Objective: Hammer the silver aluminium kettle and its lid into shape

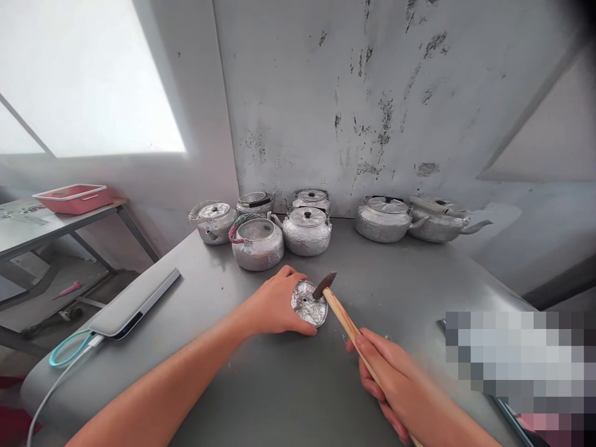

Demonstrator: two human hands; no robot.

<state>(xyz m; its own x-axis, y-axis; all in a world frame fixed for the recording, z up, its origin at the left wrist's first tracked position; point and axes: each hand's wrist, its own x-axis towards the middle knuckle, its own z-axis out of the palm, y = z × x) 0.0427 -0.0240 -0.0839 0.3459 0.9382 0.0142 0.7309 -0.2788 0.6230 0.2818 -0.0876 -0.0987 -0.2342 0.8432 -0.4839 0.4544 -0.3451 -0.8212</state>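
My left hand (284, 305) grips the rim of a round, dented metal kettle lid (308, 310) on the grey table. A small dark hole shows near the lid's middle. My right hand (386, 379) is wrapped round the pale wooden handle of a hammer (345, 320). The hammer's dark head reaches over the lid's upper right; whether it touches the metal I cannot tell. Just beyond my left hand stands a lidless kettle (259, 251) with a red-wrapped handle. Beside it is a silver kettle (307, 236) with its lid on.
More kettles stand along the wall, among them one with a dark-knobbed lid (385, 226) at the right. A white power bank (135, 304) with a cable lies at the left of the table (261, 391). A pink basket (77, 200) sits on a side table. The right foreground is pixelated.
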